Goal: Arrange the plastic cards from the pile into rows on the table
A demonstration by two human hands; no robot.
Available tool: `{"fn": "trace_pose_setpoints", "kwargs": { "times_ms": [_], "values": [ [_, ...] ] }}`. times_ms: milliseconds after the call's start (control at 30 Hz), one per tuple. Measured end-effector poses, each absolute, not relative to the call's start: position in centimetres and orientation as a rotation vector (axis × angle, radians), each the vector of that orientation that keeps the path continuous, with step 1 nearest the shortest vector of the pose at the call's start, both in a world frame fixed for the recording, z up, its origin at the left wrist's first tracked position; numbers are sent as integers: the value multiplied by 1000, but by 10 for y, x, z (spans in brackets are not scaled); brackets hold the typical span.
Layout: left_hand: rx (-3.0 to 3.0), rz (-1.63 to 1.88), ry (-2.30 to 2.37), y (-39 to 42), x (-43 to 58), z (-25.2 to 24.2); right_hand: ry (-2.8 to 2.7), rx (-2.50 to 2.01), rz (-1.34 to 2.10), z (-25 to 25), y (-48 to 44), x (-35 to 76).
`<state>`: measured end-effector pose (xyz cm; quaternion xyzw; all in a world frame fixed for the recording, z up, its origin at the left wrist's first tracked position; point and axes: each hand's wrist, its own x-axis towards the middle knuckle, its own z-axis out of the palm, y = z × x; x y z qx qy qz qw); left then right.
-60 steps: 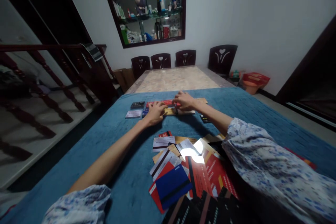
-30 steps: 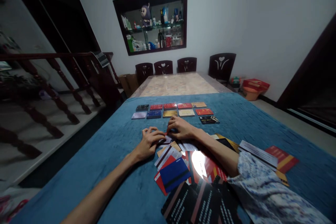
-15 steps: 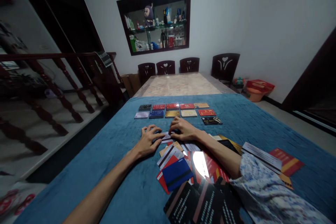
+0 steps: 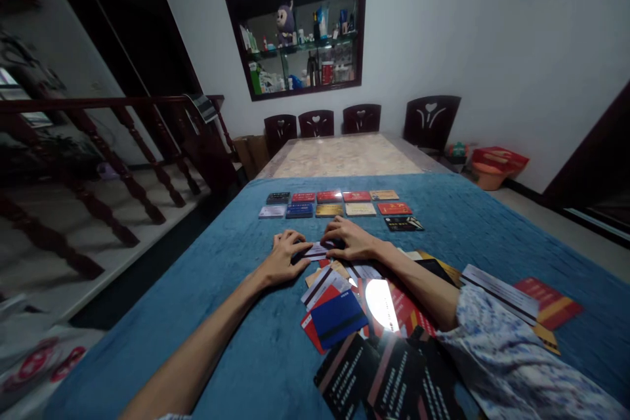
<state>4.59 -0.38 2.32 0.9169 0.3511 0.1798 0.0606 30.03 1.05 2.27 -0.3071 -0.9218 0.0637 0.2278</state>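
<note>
Between both hands lies a whitish card with a dark stripe [image 4: 315,251], partly covered by fingers. My left hand [image 4: 285,257] grips its left edge with thumb and curled fingers. On its right edge, my right hand [image 4: 350,240] is closed in the same way. Just in front of me spreads a loose pile: a blue card [image 4: 338,319], white striped cards [image 4: 325,287], red cards [image 4: 407,307] and black cards [image 4: 352,367]. Beyond my hands stand neat card stacks in rows, among them a gold stack [image 4: 329,210] and a black one [image 4: 403,224].
A blue cloth [image 4: 221,315] covers the near table; a marbled tabletop [image 4: 339,154] continues behind it. More cards, including a white striped card [image 4: 499,292], lie by my right sleeve. Dark chairs [image 4: 361,118] stand at the far end. A wooden railing [image 4: 132,174] runs along the left.
The camera view has turned slightly left, so the scene sits a little farther right. Both hands stay on the whitish card with hardly any change in their grip.
</note>
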Motion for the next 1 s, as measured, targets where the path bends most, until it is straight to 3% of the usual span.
{"fn": "trace_pose_setpoints", "kwargs": {
  "times_ms": [567,1000],
  "values": [
    [2763,1041,991,8,41,15,-2405,-735,166,21,12,299],
    [2587,1165,1076,7,46,12,-2326,-1021,161,10,14,297]
  ]
}}
